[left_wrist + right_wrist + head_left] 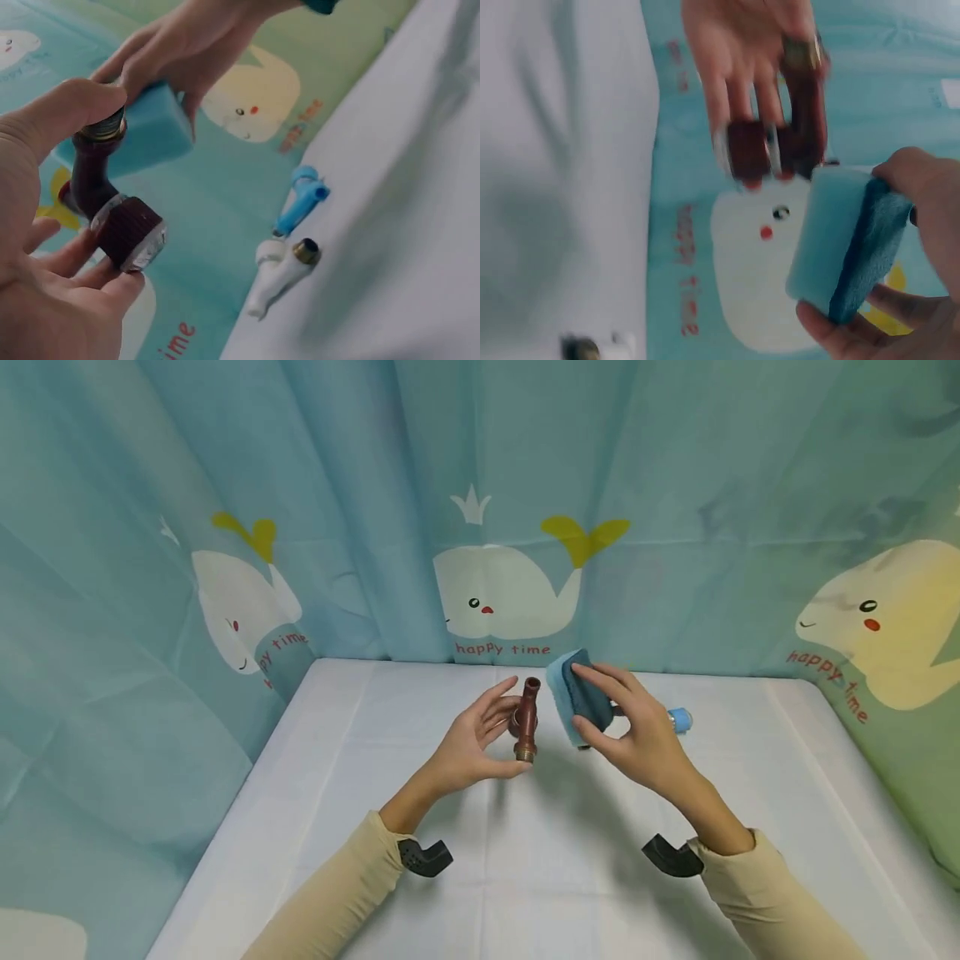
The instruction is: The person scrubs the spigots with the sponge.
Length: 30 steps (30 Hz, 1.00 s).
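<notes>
My left hand (471, 750) holds a dark red-brown tap (528, 720) above the table. The thumb presses its brass threaded end, and the other fingers support the side with the ribbed knob, as the left wrist view shows. In my right hand (641, 739) is a two-tone sponge (829, 232), light blue with a darker rough layer. Thumb and fingers grip the sponge at its edges. In the head view the light face of the sponge is turned toward the tap, with a small gap between them.
On the white table (360, 860), a blue tap (302, 199) and a white tap (281, 274) lie beyond my right hand. A whale-print curtain (360, 510) hangs along the table's back and sides. Each wrist carries a black mount (426, 858).
</notes>
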### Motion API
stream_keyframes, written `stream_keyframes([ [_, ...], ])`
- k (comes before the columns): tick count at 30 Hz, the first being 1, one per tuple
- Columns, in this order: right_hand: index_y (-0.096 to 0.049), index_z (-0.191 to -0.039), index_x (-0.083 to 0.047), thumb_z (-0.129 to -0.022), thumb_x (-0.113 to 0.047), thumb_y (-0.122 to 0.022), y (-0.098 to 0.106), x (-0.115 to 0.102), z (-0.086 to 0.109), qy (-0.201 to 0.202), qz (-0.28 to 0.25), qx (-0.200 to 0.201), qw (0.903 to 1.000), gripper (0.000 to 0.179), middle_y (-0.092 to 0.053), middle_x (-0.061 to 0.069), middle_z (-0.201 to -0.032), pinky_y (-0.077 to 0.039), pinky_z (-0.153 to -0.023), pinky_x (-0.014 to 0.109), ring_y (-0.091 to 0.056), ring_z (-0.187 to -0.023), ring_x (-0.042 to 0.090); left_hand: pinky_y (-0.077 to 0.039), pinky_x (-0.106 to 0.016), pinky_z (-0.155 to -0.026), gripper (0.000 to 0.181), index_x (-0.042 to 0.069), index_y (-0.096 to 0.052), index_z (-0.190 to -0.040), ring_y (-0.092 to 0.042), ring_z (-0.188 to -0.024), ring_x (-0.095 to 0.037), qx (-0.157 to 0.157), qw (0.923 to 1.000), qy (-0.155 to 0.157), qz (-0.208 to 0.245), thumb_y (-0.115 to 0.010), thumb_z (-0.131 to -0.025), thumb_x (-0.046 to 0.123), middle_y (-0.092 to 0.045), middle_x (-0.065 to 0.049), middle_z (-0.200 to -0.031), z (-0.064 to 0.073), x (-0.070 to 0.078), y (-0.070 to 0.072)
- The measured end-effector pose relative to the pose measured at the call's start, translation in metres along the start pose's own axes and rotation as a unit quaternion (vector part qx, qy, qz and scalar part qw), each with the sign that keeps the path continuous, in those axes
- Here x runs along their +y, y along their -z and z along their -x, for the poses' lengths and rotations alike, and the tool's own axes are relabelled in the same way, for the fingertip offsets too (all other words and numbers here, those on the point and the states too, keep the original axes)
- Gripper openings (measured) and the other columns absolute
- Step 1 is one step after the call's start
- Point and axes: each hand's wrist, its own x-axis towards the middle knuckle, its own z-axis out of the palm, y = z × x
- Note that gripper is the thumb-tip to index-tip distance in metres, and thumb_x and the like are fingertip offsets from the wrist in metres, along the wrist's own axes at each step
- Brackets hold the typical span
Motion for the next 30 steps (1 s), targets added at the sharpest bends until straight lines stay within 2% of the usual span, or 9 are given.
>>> stream_keyframes([
  [3,-0.056,-0.149,-0.017,-0.087,-0.008,-0.081,-0.01,-0.009,0.004,-0.001,-0.036,-0.031,0.9989,0.068,-0.053,0.013,-0.147,-0.062,-0.076,0.042,-0.063,-0.118,0.029,-0.035,-0.036,-0.119,0.11,0.019,-0.022,-0.164,-0.046,-0.142,-0.028,-0.001,0.9999,-0.011,0.012,-0.082,-0.077,-0.011,-0.044,-0.016,-0.151,-0.003,0.001,0.002],
  [7,-0.054,-0.15,-0.018,-0.091,-0.012,-0.078,-0.018,-0.017,0.01,0.008,-0.055,-0.085,0.9948,0.064,-0.052,0.014,-0.147,-0.06,-0.083,0.043,-0.062,-0.121,0.028,-0.036,-0.035,-0.118,0.111,0.014,-0.019,-0.165,-0.043,-0.144,-0.031,-0.003,0.9995,-0.012,0.028,-0.081,-0.076,-0.013,-0.038,-0.019,-0.152,-0.006,0.001,0.003],
  [9,-0.057,-0.149,-0.018,-0.09,-0.012,-0.079,-0.017,-0.019,0.013,0.013,-0.06,-0.098,0.9933,0.063,-0.053,0.013,-0.147,-0.059,-0.085,0.044,-0.061,-0.122,0.029,-0.037,-0.035,-0.117,0.11,0.012,-0.021,-0.164,-0.042,-0.145,-0.031,0.002,0.999,-0.006,0.044,-0.08,-0.076,-0.015,-0.037,-0.02,-0.152,-0.007,0.0,0.004],
  [11,-0.059,-0.147,-0.018,-0.088,-0.01,-0.08,-0.015,-0.019,0.015,0.01,-0.066,-0.096,0.9932,0.063,-0.054,0.012,-0.146,-0.059,-0.084,0.044,-0.061,-0.122,0.028,-0.038,-0.035,-0.116,0.108,0.01,-0.023,-0.163,-0.041,-0.145,-0.032,0.007,0.9978,-0.002,0.066,-0.078,-0.075,-0.018,-0.038,-0.02,-0.151,-0.006,-0.001,0.004],
  [14,-0.058,-0.148,-0.02,-0.09,-0.011,-0.08,-0.014,-0.02,0.014,-0.006,-0.071,-0.082,0.9941,0.063,-0.052,0.011,-0.148,-0.06,-0.081,0.04,-0.062,-0.12,0.025,-0.037,-0.037,-0.117,0.106,0.01,-0.024,-0.163,-0.042,-0.143,-0.035,-0.002,0.9967,-0.006,0.081,-0.077,-0.075,-0.018,-0.038,-0.022,-0.15,-0.005,-0.001,0.003],
  [20,-0.057,-0.149,-0.018,-0.092,-0.012,-0.078,-0.012,-0.022,0.015,-0.013,-0.097,-0.108,0.9893,0.061,-0.053,0.011,-0.147,-0.06,-0.081,0.035,-0.062,-0.119,0.025,-0.04,-0.037,-0.116,0.107,0.012,-0.027,-0.162,-0.044,-0.141,-0.033,0.006,0.9976,-0.025,0.065,-0.08,-0.074,-0.016,-0.04,-0.02,-0.149,-0.004,0.0,0.002],
  [25,-0.054,-0.151,-0.017,-0.094,-0.01,-0.076,-0.013,-0.023,0.008,-0.037,-0.113,-0.089,0.9889,0.061,-0.052,0.008,-0.149,-0.06,-0.079,0.033,-0.062,-0.118,0.022,-0.041,-0.037,-0.114,0.106,0.011,-0.028,-0.161,-0.045,-0.139,-0.033,0.003,0.998,-0.035,0.053,-0.08,-0.073,-0.017,-0.044,-0.02,-0.145,-0.004,0.003,0.002],
  [27,-0.053,-0.152,-0.018,-0.095,-0.012,-0.075,-0.014,-0.024,0.006,-0.039,-0.121,-0.1,0.9868,0.061,-0.051,0.008,-0.15,-0.06,-0.08,0.033,-0.062,-0.116,0.021,-0.042,-0.038,-0.114,0.105,0.011,-0.028,-0.161,-0.046,-0.139,-0.033,0.004,0.9981,-0.039,0.049,-0.08,-0.073,-0.016,-0.044,-0.02,-0.146,-0.005,0.005,0.002],
  [30,-0.054,-0.151,-0.018,-0.095,-0.009,-0.075,-0.012,-0.025,0.008,-0.042,-0.155,-0.127,0.9787,0.06,-0.052,0.006,-0.149,-0.061,-0.081,0.032,-0.062,-0.112,0.02,-0.042,-0.037,-0.114,0.105,0.012,-0.03,-0.16,-0.045,-0.14,-0.031,0.019,0.9976,-0.034,0.057,-0.079,-0.073,-0.017,-0.044,-0.018,-0.146,-0.005,0.006,0.004],
])
